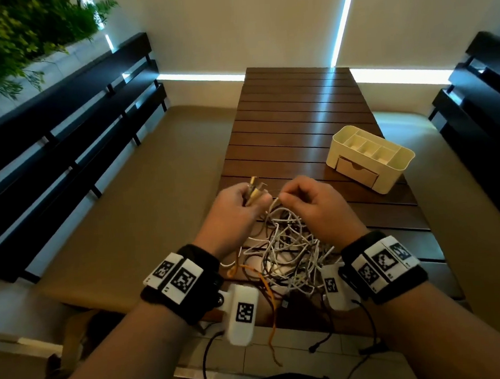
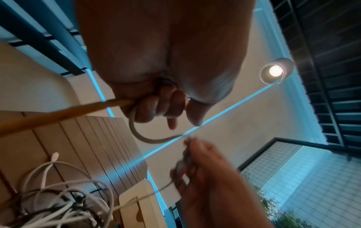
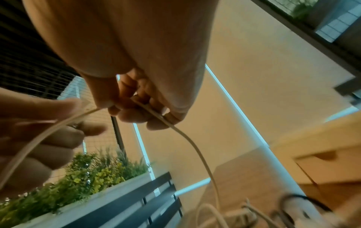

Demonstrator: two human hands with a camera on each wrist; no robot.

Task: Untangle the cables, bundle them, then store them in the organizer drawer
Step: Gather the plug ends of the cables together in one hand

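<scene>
A tangle of white, black and orange cables (image 1: pixel 282 252) lies on the near end of the slatted wooden table (image 1: pixel 296 112), some ends hanging over the front edge. My left hand (image 1: pixel 238 203) is raised above the pile and grips several cable plug ends (image 1: pixel 254 187), with an orange cable (image 2: pixel 58 115) and a pale one running out of the fist. My right hand (image 1: pixel 305 198), close beside it, pinches a white cable (image 3: pixel 187 138) that drops to the pile. The cream organizer (image 1: pixel 369 157) with its closed drawer (image 1: pixel 357 171) stands on the table to the right.
Padded benches (image 1: pixel 143 202) flank the table on both sides, with dark slatted backrests (image 1: pixel 61 137). A planter of green plants (image 1: pixel 19 36) sits at the far left. The far half of the table holds nothing else.
</scene>
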